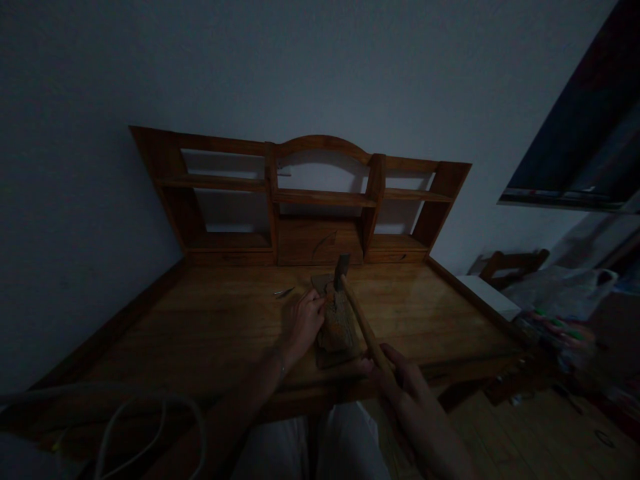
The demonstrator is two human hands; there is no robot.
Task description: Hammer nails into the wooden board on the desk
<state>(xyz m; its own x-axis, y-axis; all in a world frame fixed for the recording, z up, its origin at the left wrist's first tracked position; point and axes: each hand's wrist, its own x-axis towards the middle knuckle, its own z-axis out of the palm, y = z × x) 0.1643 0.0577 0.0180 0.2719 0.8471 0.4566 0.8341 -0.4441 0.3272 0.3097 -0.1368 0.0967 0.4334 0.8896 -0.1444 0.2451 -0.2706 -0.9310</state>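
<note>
A rough block of wood (338, 325) lies on a thin flat board (334, 360) on the wooden desk (210, 327). My left hand (303, 321) rests against the block's left side, fingers pinched near its top on something small I cannot make out. My right hand (400, 379) is closed round the wooden handle of a hammer (361, 313), whose dark head (342, 265) hovers just above the far end of the block.
A small metal piece (283, 291) lies on the desk left of the block. A shelf hutch (305, 200) stands at the desk's back. A pale cable (150, 420) loops at the near left. A chair (515, 261) and clutter (560, 300) stand to the right.
</note>
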